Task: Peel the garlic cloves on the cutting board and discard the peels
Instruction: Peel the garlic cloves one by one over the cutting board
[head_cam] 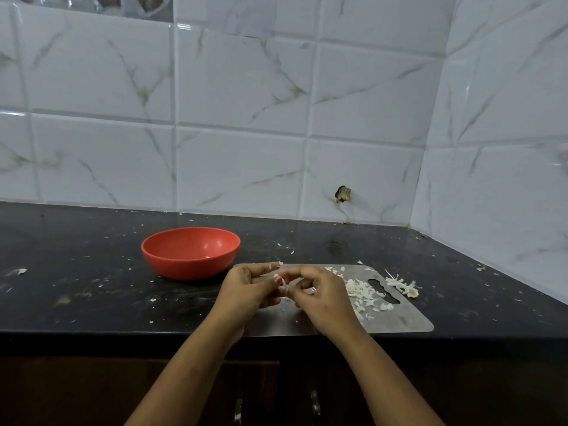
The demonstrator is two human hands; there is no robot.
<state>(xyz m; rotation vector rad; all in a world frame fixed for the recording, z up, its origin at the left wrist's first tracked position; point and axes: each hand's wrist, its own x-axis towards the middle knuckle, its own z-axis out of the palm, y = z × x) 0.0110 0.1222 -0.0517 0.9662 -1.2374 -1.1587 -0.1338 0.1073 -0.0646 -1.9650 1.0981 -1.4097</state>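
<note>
bowl [190, 252] centre-left, contents unclear | left hand [246, 290] and right hand [322, 299] centre, fingertips pinched on a mostly hidden clove [276, 276] over board [405, 321], peeling underway | peels [359, 293] heaped right of hands, not yet discarded

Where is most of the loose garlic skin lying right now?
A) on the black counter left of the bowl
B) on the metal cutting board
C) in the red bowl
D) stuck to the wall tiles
B: the pile of peels lies on the cutting board, just right of the right hand, which with the left hand pinches a garlic clove; the red bowl shows hardly any.
</note>
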